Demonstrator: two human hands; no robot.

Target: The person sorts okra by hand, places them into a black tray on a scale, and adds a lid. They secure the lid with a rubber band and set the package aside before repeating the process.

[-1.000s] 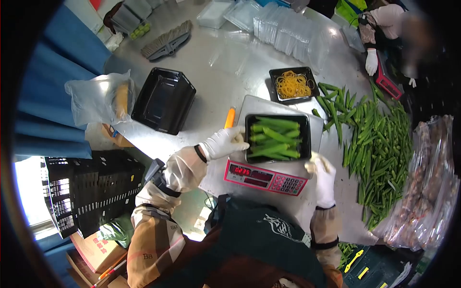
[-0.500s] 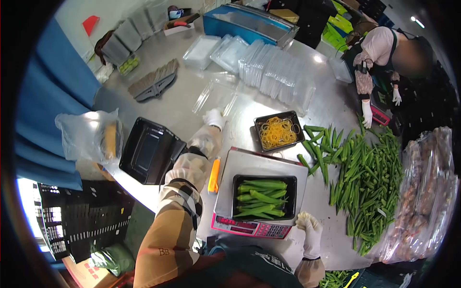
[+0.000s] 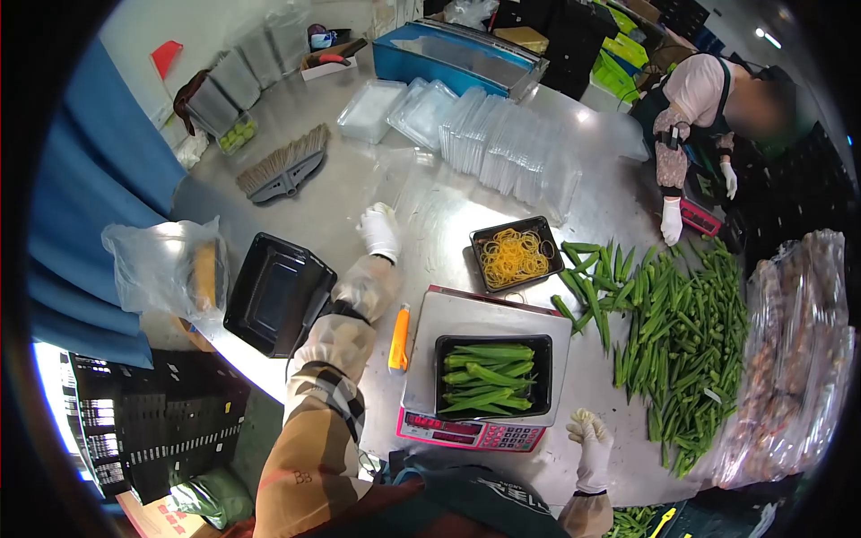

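Observation:
My left hand, in a white glove, has its fingers closed at the near edge of a clear plastic lid, which looks blurred. Right of the scale, my right hand, also gloved, is held with loosely bent fingers apart and nothing in them. A black tray of okra rests on the scale. An orange cutter lies left of the scale. Behind it stands a black tray of yellow rubber bands.
Empty black trays and a plastic bag are at the left. Farther back are a brush and stacked clear lids. Loose okra and wrapped packs lie right. A co-worker stands at the back right.
My left hand has shifted left and slightly nearer, and the clear lid has moved and blurred. My right hand has drawn away from the tray's corner, its fingers spreading. The view has shifted slightly.

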